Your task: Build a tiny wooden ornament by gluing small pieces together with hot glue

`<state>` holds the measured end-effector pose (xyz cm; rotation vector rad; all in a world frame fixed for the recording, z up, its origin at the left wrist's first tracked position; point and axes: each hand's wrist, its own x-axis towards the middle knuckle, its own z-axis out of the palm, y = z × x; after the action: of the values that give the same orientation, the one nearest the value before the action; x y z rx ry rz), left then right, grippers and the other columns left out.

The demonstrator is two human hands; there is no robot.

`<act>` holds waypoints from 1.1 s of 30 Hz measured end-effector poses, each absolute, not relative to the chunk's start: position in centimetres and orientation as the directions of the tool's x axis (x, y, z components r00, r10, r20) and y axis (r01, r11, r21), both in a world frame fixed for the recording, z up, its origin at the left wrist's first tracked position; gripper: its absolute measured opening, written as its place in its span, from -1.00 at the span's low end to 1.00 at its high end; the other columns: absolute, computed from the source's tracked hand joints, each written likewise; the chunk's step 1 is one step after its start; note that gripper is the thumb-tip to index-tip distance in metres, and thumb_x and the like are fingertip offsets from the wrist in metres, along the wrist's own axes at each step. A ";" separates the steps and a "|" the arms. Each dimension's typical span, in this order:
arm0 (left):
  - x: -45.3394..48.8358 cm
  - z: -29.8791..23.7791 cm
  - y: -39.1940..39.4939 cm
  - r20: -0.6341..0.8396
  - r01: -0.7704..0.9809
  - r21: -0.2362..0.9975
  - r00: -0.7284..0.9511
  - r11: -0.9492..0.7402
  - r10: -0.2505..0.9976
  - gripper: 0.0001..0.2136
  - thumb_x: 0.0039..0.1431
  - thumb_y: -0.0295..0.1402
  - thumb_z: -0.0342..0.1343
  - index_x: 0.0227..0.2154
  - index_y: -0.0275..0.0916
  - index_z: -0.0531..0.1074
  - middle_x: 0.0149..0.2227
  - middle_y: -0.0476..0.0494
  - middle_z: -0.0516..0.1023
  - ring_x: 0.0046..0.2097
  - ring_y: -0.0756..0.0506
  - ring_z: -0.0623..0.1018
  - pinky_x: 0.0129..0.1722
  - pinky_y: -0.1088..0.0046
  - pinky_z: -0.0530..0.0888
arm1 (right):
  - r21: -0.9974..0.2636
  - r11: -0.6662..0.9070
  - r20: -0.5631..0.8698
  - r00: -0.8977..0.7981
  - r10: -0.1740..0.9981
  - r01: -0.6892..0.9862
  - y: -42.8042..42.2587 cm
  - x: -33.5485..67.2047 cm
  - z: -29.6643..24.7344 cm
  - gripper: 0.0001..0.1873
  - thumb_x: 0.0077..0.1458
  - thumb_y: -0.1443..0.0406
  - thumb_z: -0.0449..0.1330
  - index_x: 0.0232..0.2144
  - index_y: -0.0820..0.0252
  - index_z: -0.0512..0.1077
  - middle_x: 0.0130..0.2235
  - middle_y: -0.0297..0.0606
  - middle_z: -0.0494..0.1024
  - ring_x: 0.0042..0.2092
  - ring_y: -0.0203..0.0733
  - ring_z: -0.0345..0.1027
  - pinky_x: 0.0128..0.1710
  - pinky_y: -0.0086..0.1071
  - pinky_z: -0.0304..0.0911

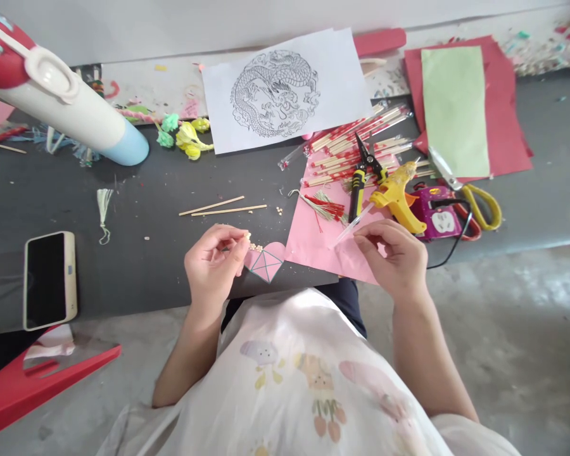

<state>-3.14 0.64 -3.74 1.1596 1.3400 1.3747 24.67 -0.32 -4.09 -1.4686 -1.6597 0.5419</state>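
My left hand (pixel 216 263) pinches a small pale wooden piece (pixel 247 235) between thumb and forefinger. Just below its fingertips lies a pink paper heart (pixel 267 263) with dark drawn lines and a cluster of similar bits (pixel 255 247) at its upper left. My right hand (pixel 394 256) is closed in a pinch over a pink sheet (pixel 308 244); what its fingertips hold, if anything, I cannot make out. Close to those fingertips is a clear glue stick (pixel 354 226), which sticks out of the back of a yellow glue gun (pixel 399 196). Two thin wooden sticks (pixel 228 210) lie beyond the heart.
Black-and-yellow pliers (pixel 357 190), scissors (pixel 484 206), a purple box (pixel 437 215) and wrapped sticks (pixel 346 149) crowd the right. A dragon drawing (pixel 285 92) lies at the back. A bottle (pixel 76 104), a tassel (pixel 104 212) and a phone (pixel 50 280) are on the left.
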 end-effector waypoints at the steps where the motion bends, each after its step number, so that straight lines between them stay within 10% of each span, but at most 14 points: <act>1: -3.1 -3.8 0.7 0.038 0.018 0.999 -0.185 -0.035 0.982 -0.92 0.04 -0.35 0.31 -0.38 -0.19 0.57 -0.37 -0.01 0.47 -0.60 0.17 0.34 -0.76 0.63 0.23 | -0.770 0.216 0.296 0.036 0.955 0.600 -0.4 24.8 -4.2 -0.91 0.03 0.42 0.24 -0.39 0.14 0.46 -0.41 -0.34 0.49 -0.42 -0.30 0.29 -0.48 -0.40 0.21; 14: -2.6 -4.0 0.6 -0.027 -0.019 1.000 -0.161 0.024 0.987 -0.93 0.04 -0.35 0.30 -0.40 -0.22 0.56 -0.39 -0.01 0.46 -0.61 0.18 0.34 -0.74 0.64 0.24 | -0.758 0.123 0.172 0.014 0.985 0.641 -0.9 24.9 -3.9 -0.77 0.24 0.30 0.11 -0.47 0.16 0.43 -0.40 -0.28 0.51 -0.36 -0.28 0.36 -0.36 -0.37 0.24; 33: -1.3 -4.4 0.7 -0.033 -0.066 0.997 -0.027 0.031 0.999 -0.94 0.07 -0.37 0.28 -0.36 -0.19 0.57 -0.36 -0.02 0.49 -0.60 0.18 0.35 -0.72 0.66 0.27 | -0.786 0.021 0.055 0.037 0.998 0.618 -1.6 23.4 -4.4 -0.88 0.05 0.35 0.29 -0.29 0.14 0.50 -0.42 -0.38 0.51 -0.47 -0.38 0.27 -0.43 -0.46 0.27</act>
<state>-1.34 0.74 -4.38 1.1233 1.1960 1.2364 23.38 -1.64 -4.41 -1.6688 -1.6528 0.7460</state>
